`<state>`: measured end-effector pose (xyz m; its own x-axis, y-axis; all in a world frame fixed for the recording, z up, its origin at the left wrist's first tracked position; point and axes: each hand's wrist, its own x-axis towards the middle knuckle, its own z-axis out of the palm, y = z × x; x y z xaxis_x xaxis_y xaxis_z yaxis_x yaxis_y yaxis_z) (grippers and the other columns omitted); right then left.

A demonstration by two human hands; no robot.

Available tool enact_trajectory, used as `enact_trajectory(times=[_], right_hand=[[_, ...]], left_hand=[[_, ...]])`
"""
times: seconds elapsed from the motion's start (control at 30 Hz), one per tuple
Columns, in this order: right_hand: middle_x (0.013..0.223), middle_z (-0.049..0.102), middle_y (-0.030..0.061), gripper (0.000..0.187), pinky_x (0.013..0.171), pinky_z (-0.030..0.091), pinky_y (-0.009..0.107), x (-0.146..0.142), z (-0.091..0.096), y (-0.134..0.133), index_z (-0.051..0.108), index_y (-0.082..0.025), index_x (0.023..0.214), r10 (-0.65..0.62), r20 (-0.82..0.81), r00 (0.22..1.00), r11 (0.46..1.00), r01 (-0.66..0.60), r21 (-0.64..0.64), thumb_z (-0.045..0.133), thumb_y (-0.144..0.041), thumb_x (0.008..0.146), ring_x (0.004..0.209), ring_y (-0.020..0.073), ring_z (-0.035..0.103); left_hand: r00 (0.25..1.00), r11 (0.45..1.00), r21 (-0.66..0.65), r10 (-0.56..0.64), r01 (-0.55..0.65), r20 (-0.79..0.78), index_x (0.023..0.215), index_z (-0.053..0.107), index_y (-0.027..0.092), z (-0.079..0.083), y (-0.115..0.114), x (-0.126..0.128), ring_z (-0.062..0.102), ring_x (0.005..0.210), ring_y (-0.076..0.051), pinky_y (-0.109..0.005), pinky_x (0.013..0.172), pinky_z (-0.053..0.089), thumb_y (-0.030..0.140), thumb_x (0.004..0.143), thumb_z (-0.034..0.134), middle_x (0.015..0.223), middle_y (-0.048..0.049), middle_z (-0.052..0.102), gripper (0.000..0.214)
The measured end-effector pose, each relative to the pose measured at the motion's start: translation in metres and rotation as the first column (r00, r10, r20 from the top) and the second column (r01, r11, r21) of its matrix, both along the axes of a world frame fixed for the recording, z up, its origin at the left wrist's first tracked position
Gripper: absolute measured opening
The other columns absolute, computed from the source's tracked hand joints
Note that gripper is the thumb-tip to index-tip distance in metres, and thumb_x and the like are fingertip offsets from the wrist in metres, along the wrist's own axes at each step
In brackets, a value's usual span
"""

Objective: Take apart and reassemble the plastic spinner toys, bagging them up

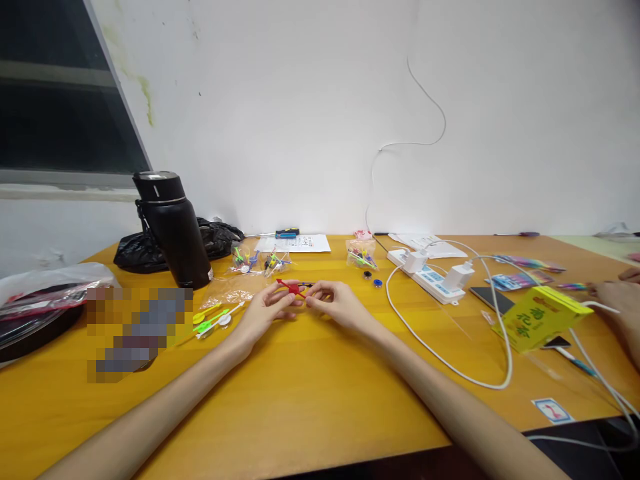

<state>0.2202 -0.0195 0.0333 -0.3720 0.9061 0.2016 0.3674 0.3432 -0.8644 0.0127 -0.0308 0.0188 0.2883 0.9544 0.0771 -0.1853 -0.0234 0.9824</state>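
Over the middle of the table, my left hand (264,312) pinches a red arrow-shaped plastic piece (295,289) between thumb and fingers. My right hand (337,304) is closed at the piece's right end, its fingertips on a small dark part (305,285) whose shape is too small to make out. Left of my hands lie a white arrow-shaped piece (223,321), a green one (204,327) and a yellow one (207,314). A black ring-like part (367,275) and a blue one (378,283) rest beyond my right hand.
Clear bags of colourful plastic parts (361,254) lie toward the wall. A black bottle (175,230) stands at left. On the right are a power strip (435,283) with looping white cables, a yellow box (540,319) and another person's hand (617,303).
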Motion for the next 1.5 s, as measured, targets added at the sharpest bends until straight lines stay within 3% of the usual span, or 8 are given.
enact_trajectory(times=[0.13,0.37,0.73,1.13,1.33,1.5], right_hand=[[0.078,0.072,0.0044,0.031,0.06,0.044,0.024,-0.002,-0.001,-0.002,0.073,-0.015,0.092,0.038,0.008,0.999,0.999,-0.037,-0.005,0.069,-0.045,0.086,0.066,0.014,0.06],[0.082,0.072,0.0045,0.027,0.066,0.048,0.025,-0.005,-0.001,-0.005,0.071,-0.016,0.092,0.09,-0.002,0.996,0.996,-0.09,-0.013,0.067,-0.043,0.088,0.071,0.0149,0.063],[0.088,0.074,0.0064,0.028,0.07,0.05,0.027,-0.007,0.0,-0.006,0.069,-0.017,0.091,0.1,-0.021,0.995,0.995,-0.101,-0.015,0.068,-0.045,0.088,0.076,0.0169,0.066],[0.098,0.075,0.0051,0.027,0.073,0.048,0.026,-0.012,0.002,-0.015,0.072,-0.018,0.095,0.21,0.012,0.978,0.978,-0.21,0.001,0.065,-0.044,0.093,0.083,0.0164,0.066],[0.094,0.076,0.0051,0.024,0.076,0.05,0.027,-0.01,-0.002,-0.012,0.07,-0.017,0.096,0.244,0.031,0.969,0.969,-0.245,0.018,0.06,-0.039,0.097,0.085,0.0177,0.069],[0.093,0.077,0.0056,0.023,0.077,0.052,0.028,-0.007,-0.005,-0.01,0.07,-0.017,0.098,0.217,0.073,0.974,0.975,-0.219,0.03,0.059,-0.037,0.097,0.084,0.0179,0.07]], left_hand=[[0.998,0.997,0.061,0.042,-0.039,-0.048,0.116,0.068,0.016,-0.002,0.001,0.001,0.073,0.101,-0.03,-0.035,0.076,0.06,0.048,0.076,0.081,0.121,-0.0171,0.072,0.053],[0.998,0.995,0.1,0.023,-0.017,-0.053,0.111,0.07,0.017,0.0,0.001,0.001,0.069,0.11,-0.029,-0.038,0.088,0.058,0.049,0.079,0.078,0.121,-0.014,0.073,0.046],[0.988,0.975,0.22,0.028,0.005,-0.15,0.121,0.069,0.019,0.003,-0.002,-0.005,0.067,0.113,-0.03,-0.034,0.081,0.059,0.049,0.089,0.067,0.129,-0.0141,0.069,0.044],[0.98,0.97,0.242,0.025,0.024,-0.196,0.122,0.067,0.022,0.002,-0.003,-0.003,0.068,0.108,-0.025,-0.031,0.079,0.06,0.048,0.091,0.065,0.125,-0.0102,0.07,0.041],[0.973,0.964,0.265,0.098,-0.041,-0.208,0.118,0.068,0.022,0.002,0.003,-0.01,0.066,0.111,-0.025,-0.028,0.075,0.058,0.05,0.091,0.063,0.122,-0.0098,0.072,0.039],[0.969,0.966,0.246,0.132,-0.078,-0.21,0.113,0.073,0.022,0.004,0.009,-0.014,0.063,0.117,-0.029,-0.03,0.077,0.059,0.054,0.089,0.065,0.132,-0.0106,0.067,0.04]])
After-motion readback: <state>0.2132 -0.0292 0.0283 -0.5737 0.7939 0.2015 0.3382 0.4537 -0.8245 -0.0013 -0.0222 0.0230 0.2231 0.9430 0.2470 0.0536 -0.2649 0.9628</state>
